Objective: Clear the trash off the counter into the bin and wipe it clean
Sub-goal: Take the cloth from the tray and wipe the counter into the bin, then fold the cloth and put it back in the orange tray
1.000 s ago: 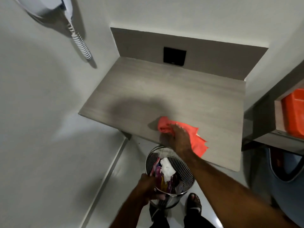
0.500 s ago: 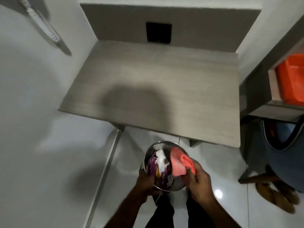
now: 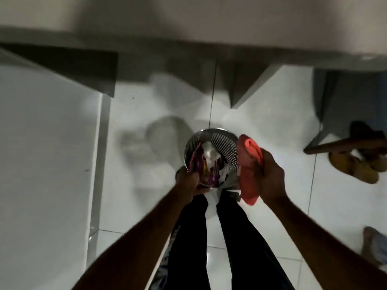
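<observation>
A round metal mesh bin (image 3: 227,143) is held above the white floor, in front of my legs. It holds crumpled white paper and purple and yellow wrappers (image 3: 206,162). My left hand (image 3: 187,182) grips the bin's near left rim. My right hand (image 3: 270,176) is closed on a bunched red-orange cloth (image 3: 249,181) at the bin's right side, the cloth hanging down past the rim. The grey counter (image 3: 188,24) shows only as a blurred front edge across the top of the view.
A white wall panel (image 3: 46,164) fills the left. Grey counter supports (image 3: 247,84) stand on the tiled floor beyond the bin. Brown sandals (image 3: 356,166) and a dark wooden leg (image 3: 345,145) lie at the right. Another person's foot (image 3: 374,245) is at the right edge.
My right hand lifted the cloth off the counter and brought it down beside the bin. My view tilted down from the countertop to the floor. The left hand kept hold of the bin.
</observation>
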A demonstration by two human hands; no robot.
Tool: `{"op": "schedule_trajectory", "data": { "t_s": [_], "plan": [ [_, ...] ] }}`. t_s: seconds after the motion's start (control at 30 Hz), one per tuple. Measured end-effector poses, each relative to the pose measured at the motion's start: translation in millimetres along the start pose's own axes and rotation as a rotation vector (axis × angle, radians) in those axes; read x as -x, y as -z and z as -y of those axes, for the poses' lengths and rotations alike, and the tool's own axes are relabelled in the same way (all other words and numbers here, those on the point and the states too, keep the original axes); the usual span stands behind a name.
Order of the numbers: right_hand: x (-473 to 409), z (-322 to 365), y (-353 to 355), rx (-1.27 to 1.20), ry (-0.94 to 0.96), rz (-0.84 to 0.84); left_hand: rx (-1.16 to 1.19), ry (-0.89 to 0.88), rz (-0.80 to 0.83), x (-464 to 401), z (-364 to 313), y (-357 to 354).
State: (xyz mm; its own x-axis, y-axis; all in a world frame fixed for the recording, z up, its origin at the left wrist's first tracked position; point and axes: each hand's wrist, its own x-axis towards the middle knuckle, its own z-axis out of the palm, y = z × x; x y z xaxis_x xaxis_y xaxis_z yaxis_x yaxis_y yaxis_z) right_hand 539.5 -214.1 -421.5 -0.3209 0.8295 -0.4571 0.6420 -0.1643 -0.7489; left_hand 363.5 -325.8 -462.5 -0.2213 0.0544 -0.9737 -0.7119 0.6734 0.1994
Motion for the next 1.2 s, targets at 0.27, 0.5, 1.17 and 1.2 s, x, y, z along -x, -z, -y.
{"op": "schedule_trajectory", "data": {
  "t_s": [0.27,0.5,1.17,1.2],
  "plan": [
    [-50.1,-58.6,-24.2,0.140,0.012,-0.010,-0.060,-0.037,0.054,-87.1,7.7,-41.6],
    [-43.4,-54.5,-14.5,0.135,0.074,0.053,-0.234,-0.028,0.119,-100.7,-6.5,-35.0],
    [149.3,213.0,115.3,0.236,0.488,-0.325,-1.160,-1.049,0.579,359.8,-183.7,-57.4],
    [160.6,229.9,128.2,0.178,0.509,-0.327,-1.197,-1.113,0.615,386.3,-194.9,-57.4]
  ]
}}
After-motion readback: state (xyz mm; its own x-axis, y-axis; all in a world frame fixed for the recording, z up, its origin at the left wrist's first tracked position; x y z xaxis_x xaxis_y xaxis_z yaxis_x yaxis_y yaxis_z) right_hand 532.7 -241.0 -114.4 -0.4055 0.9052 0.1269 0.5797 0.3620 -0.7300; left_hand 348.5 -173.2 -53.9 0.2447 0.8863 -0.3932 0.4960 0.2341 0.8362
